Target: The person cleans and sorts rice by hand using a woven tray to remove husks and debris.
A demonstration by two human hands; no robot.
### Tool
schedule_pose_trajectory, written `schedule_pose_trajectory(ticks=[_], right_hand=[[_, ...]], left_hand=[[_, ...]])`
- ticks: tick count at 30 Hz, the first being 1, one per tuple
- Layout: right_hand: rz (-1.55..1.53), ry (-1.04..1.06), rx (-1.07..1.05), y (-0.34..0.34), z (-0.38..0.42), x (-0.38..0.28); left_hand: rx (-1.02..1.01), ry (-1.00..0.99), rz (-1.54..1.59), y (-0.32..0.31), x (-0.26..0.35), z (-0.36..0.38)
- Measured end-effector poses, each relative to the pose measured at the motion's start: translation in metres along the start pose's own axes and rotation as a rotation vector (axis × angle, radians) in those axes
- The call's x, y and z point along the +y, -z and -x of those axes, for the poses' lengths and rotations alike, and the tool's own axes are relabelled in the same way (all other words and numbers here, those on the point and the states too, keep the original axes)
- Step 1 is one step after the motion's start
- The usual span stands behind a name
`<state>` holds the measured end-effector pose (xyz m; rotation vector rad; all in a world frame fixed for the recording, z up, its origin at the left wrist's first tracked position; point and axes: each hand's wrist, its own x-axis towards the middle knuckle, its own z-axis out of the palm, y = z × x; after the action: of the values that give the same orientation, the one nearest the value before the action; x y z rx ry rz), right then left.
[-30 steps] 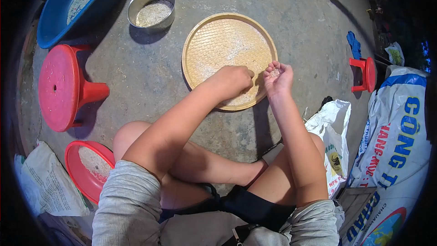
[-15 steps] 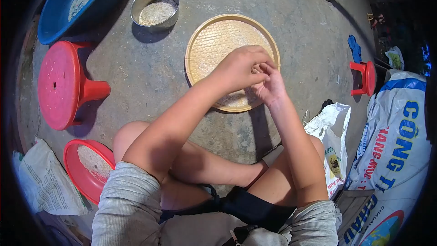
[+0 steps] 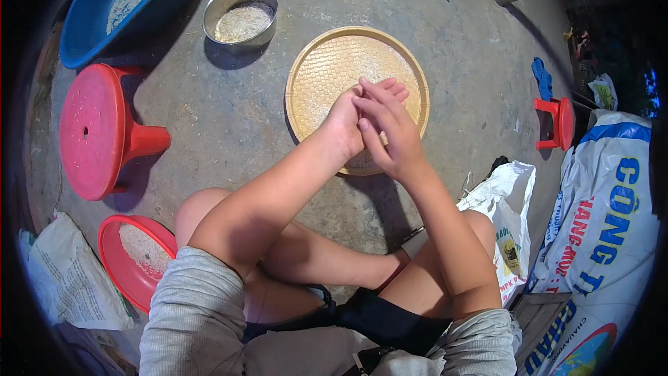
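Above a round woven bamboo tray (image 3: 320,83) on the floor, my two hands meet. My left hand (image 3: 348,115) is turned palm up with its fingers stretched out to the right. Across its palm lie the fingers of my right hand (image 3: 395,139), fairly straight and slightly apart, touching it. I see nothing held in either hand, though part of the left palm is covered. Pale grains (image 3: 376,63) are scattered thinly over the tray, whose near part is hidden by my hands.
A steel bowl (image 3: 268,31) of pale grain stands beyond the tray, near a blue tub (image 3: 83,35). To the left are a red stool (image 3: 87,132) and a red basin (image 3: 111,271). Printed sacks (image 3: 598,223) and a small red stool (image 3: 565,124) lie right.
My left hand has turned from palm down to palm up. My right hand has come over it, its fingers now resting across the left palm. The tray and containers stay put.
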<state>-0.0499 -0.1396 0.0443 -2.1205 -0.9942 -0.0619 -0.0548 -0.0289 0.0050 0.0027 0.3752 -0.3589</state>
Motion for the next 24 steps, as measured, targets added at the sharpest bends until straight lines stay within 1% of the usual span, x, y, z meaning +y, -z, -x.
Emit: schedule_pose_trajectory(ticks=[1, 2, 3, 4, 5, 6, 7, 8, 9, 10, 12, 13, 15, 16, 18, 22, 24], right_hand=[[0.103, 0.148, -0.009, -0.001, 0.000, -0.001], [0.171, 0.180, -0.014, 0.003, -0.001, -0.002], [0.172, 0.180, -0.015, 0.003, 0.000, -0.001], [0.217, 0.113, 0.077, 0.002, 0.000, 0.002], [0.263, 0.046, 0.170, 0.002, 0.001, 0.006], [0.339, 0.009, 0.154, 0.004, 0.001, 0.012], [0.341, 0.009, 0.154, 0.004, 0.003, 0.014], [0.186, -0.185, 0.040, 0.004, 0.004, 0.016], [0.026, -0.377, -0.075, 0.003, 0.006, 0.016], [0.022, -0.380, -0.073, 0.002, 0.007, 0.015], [0.250, -0.215, -0.221, 0.000, 0.011, 0.013], [0.248, -0.219, -0.220, -0.002, 0.014, 0.012], [0.321, -0.287, -0.224, -0.006, 0.020, 0.013], [0.321, -0.288, -0.226, -0.005, 0.020, 0.013], [0.419, -0.357, -0.321, -0.004, 0.019, 0.012], [0.376, -0.348, -0.311, -0.010, 0.027, 0.029], [0.265, -0.395, -0.291, -0.013, 0.031, 0.038]], left_hand=[[0.001, 0.000, 0.000, -0.001, 0.001, 0.000], [0.032, -0.012, -0.058, -0.001, 0.003, -0.001], [0.061, -0.023, -0.115, -0.004, 0.004, -0.001], [0.129, -0.012, -0.077, -0.004, 0.008, -0.002], [0.125, -0.011, -0.074, -0.004, 0.012, -0.002], [0.155, -0.045, -0.098, -0.009, 0.017, 0.000], [0.187, -0.080, -0.123, -0.012, 0.023, 0.002], [0.186, -0.123, -0.191, -0.011, 0.031, 0.002], [0.188, -0.123, -0.194, -0.009, 0.037, 0.001], [0.201, -0.147, -0.184, -0.007, 0.044, 0.000], [0.235, -0.212, -0.171, -0.008, 0.051, 0.000], [0.238, -0.208, -0.174, -0.010, 0.055, 0.001], [0.268, -0.294, -0.194, -0.013, 0.062, 0.001], [0.250, -0.307, -0.146, -0.012, 0.066, 0.000], [0.255, -0.306, -0.113, -0.013, 0.069, 0.001], [0.260, -0.271, -0.043, -0.009, 0.069, -0.001], [0.259, -0.264, -0.045, -0.006, 0.066, -0.002]])
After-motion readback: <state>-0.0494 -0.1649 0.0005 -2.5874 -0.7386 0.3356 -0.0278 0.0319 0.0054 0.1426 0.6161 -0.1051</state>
